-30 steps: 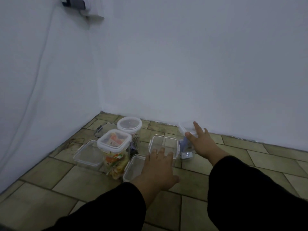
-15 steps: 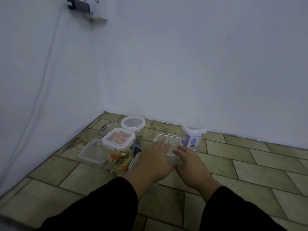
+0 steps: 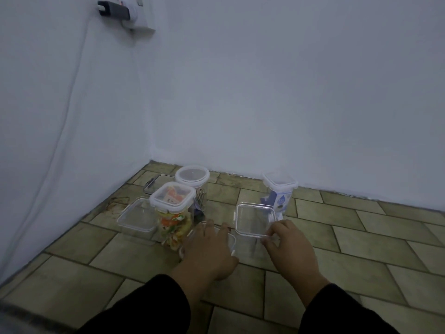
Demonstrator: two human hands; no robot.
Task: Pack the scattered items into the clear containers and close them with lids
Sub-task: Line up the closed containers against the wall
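Landmark: the colourful jar, a tall clear container with its white clip lid on, stuffed with orange, yellow and green packets. It stands on the tiled floor near the corner of the room.
Right hand: well to the right of the colourful jar and a little nearer to the person. Its thumb and fingers are curled on the near right corner of the open box, pinching the rim.
Open box: a square clear container with its top open, on the floor to the right of the colourful jar.
Left hand: just right of the colourful jar's foot, palm down, with the fingers spread and straight. It lies on the low box and grips nothing.
Low box: clear with a white rim, mostly hidden under the left hand, between the colourful jar and the open box. I cannot tell whether it is a container or a lid.
Carton jar: tall, lidded, with a blue and white carton inside. It is far right of the colourful jar, behind the open box, close to the wall.
Round jar: directly behind the colourful jar, with its round lid on. Its contents are too blurred to name.
Shallow box: clear, just beside the colourful jar on its left.
Charger: high on the wall, up and to the left of the colourful jar, with a cable hanging from it.
Sleeves: black, on both arms.
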